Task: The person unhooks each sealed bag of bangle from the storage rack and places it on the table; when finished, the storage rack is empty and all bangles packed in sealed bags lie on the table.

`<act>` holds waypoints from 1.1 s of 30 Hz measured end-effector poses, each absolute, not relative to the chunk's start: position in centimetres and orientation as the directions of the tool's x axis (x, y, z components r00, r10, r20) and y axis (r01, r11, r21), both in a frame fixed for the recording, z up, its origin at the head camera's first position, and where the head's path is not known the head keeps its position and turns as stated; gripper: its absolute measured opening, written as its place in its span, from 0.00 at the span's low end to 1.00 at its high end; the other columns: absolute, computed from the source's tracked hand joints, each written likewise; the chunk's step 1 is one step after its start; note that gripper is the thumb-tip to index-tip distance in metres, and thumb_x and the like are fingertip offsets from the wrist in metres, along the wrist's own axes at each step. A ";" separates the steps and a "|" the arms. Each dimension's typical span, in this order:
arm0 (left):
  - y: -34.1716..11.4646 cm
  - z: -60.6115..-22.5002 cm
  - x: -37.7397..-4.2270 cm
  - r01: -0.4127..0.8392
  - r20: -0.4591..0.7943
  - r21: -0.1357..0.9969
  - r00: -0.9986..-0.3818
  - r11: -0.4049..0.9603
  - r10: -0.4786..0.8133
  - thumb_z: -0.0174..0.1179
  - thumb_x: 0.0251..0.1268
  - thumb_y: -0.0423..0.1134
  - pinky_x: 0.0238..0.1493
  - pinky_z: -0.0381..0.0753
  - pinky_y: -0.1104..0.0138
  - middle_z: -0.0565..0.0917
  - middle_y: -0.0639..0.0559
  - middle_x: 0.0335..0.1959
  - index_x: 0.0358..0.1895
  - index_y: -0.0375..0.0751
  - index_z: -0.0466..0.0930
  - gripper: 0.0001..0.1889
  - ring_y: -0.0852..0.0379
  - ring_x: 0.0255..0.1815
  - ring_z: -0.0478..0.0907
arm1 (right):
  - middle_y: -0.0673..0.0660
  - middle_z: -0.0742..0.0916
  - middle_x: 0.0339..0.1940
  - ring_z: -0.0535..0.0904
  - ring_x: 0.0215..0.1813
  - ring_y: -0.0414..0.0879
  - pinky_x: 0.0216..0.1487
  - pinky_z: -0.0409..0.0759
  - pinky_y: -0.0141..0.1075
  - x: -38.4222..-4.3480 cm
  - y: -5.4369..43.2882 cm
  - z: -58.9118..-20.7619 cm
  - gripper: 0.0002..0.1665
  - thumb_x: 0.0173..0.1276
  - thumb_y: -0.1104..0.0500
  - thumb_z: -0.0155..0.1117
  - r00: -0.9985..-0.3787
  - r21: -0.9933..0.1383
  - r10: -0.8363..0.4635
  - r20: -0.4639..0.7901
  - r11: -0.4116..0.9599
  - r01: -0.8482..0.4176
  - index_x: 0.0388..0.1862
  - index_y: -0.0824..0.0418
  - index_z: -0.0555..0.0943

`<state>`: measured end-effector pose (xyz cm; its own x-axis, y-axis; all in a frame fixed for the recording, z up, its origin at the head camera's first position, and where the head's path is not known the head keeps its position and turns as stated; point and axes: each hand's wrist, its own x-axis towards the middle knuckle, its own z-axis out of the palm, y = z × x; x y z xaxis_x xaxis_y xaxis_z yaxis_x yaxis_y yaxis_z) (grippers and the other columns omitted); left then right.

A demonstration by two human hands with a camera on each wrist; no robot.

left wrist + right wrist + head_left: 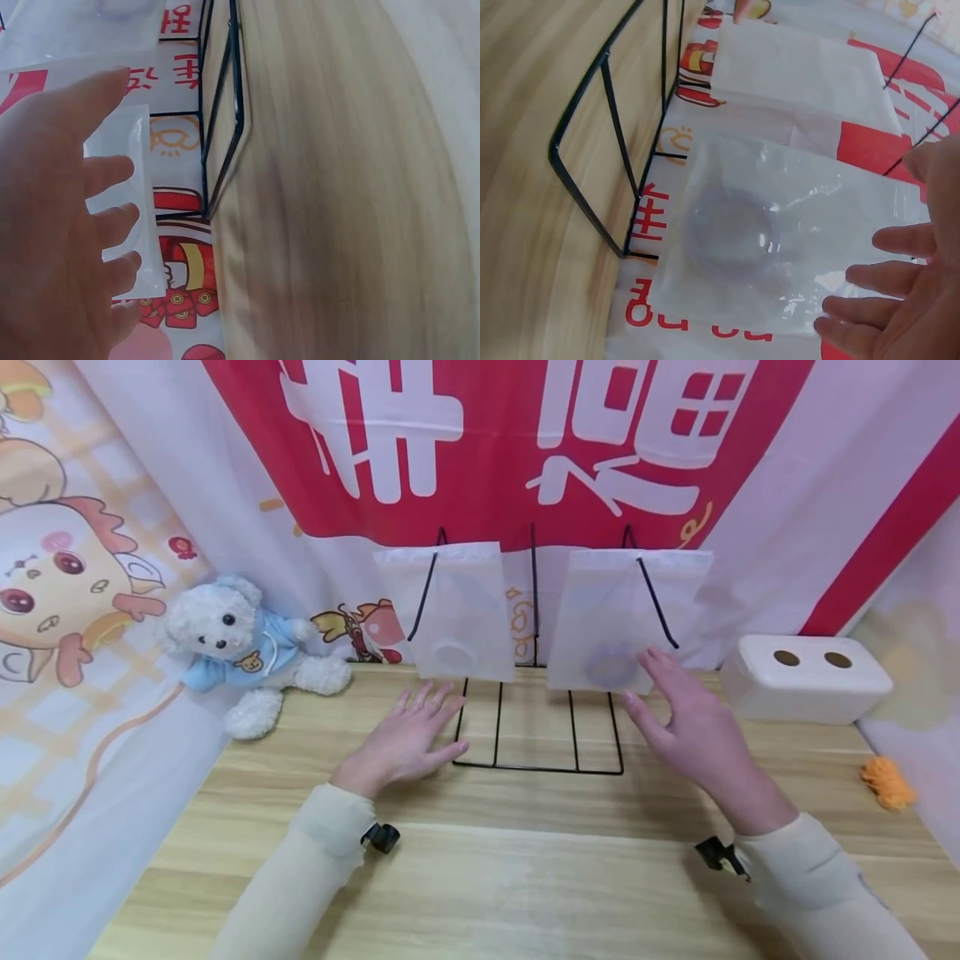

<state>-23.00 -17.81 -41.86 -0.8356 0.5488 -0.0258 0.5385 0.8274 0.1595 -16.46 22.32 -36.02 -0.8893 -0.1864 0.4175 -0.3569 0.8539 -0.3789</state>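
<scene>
Two frosted white zip bags hang from the hooks of a black wire rack [536, 768], the left bag [468, 602] and the right bag [607, 610] side by side. A pale round ring shows through the left one, a faint purplish ring through the right one. My left hand [405, 735], fingers spread and holding nothing, is just below and left of the left bag, beside the rack's base. My right hand [693, 727] has its fingers extended at the right bag's lower right edge; whether they touch it I cannot tell. The right wrist view shows that bag [817, 225] close to the fingers.
A white plush bear [255, 647] in a blue top sits at the back left. At the back right stands a white box [806, 681] with two holes in its top, and an orange yarn-like bundle [888, 782] lies nearer. A printed red and white cloth [495, 460] hangs behind the wooden table [517, 893].
</scene>
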 end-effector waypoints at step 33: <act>-18.5 -43.6 -25.3 0.460 -0.297 0.267 -0.797 0.847 0.526 0.51 0.83 0.66 0.86 0.40 0.28 0.42 0.40 0.92 0.90 0.56 0.48 0.42 0.29 0.91 0.39 | 0.54 0.90 0.59 0.83 0.54 0.34 0.46 0.80 0.19 -20.5 27.1 -32.8 0.24 0.85 0.43 0.57 -0.868 -0.813 0.285 0.407 0.546 -0.202 0.67 0.54 0.86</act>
<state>-25.31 -18.53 -43.63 -0.7969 0.5260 -0.2971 0.4596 0.8471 0.2669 -20.49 27.10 -32.76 -0.8681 0.2845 0.4067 -0.2017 0.5464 -0.8129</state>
